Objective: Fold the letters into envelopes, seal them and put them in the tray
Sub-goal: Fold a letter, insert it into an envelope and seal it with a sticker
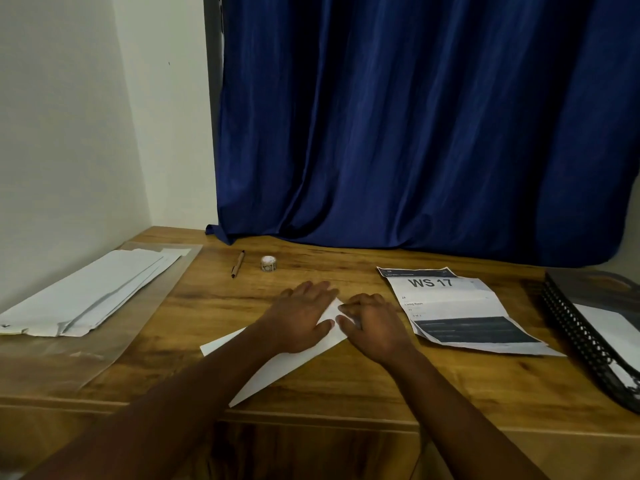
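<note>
Folded letter (277, 362): white sheet laid slantwise on the wooden desk (346, 386), one corner near the front edge, the far end covered by both hands.
Left hand (301, 317): laid palm down on the letter's far part, fingers straight and spread, thumb pressed to the paper; nothing gripped.
Right hand (372, 323): set on the letter's far right end, just beside the left hand; fingers bent at the knuckles, tips pressed down on the paper. Whether an edge is pinched cannot be told.
Gap between hands: a small patch of white paper is seen there.
Printed sheet (457, 306): marked "WS 17", creased, laid to the right of the right hand, near but apart.
Tray (585, 337): black mesh, at the right edge of the desk, a white paper seen inside; well apart from the letter.
Envelopes (90, 292): white stack on a clear plastic sheet (69, 362), far left.
Pen (238, 264): beyond the hands, towards the curtain.
Tape roll (268, 263): small, just right of the pen.
Curtain (415, 126): dark blue, hung behind the desk.
</note>
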A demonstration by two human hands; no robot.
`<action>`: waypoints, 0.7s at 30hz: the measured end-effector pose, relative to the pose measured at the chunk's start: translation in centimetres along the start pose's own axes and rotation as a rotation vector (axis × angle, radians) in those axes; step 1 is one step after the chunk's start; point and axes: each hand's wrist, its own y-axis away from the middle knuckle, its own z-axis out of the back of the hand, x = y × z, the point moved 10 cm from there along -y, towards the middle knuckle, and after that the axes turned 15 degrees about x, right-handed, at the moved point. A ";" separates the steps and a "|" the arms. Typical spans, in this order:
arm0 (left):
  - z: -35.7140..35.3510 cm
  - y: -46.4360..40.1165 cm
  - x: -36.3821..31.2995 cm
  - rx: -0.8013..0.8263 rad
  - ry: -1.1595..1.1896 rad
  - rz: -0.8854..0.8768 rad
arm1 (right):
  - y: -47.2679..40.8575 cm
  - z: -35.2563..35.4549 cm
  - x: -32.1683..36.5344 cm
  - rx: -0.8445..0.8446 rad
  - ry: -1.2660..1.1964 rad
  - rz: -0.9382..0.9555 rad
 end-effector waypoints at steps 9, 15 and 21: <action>-3.7 -2.0 0.9 0.106 0.044 -0.043 | 1.3 -3.5 -0.2 0.263 0.048 0.001; -3.3 -1.6 0.9 0.095 0.090 -0.043 | 3.0 -3.5 -0.4 0.263 0.023 0.016; -2.3 -0.8 2.0 0.093 0.289 -0.020 | 3.8 -3.0 -0.3 0.221 0.012 0.027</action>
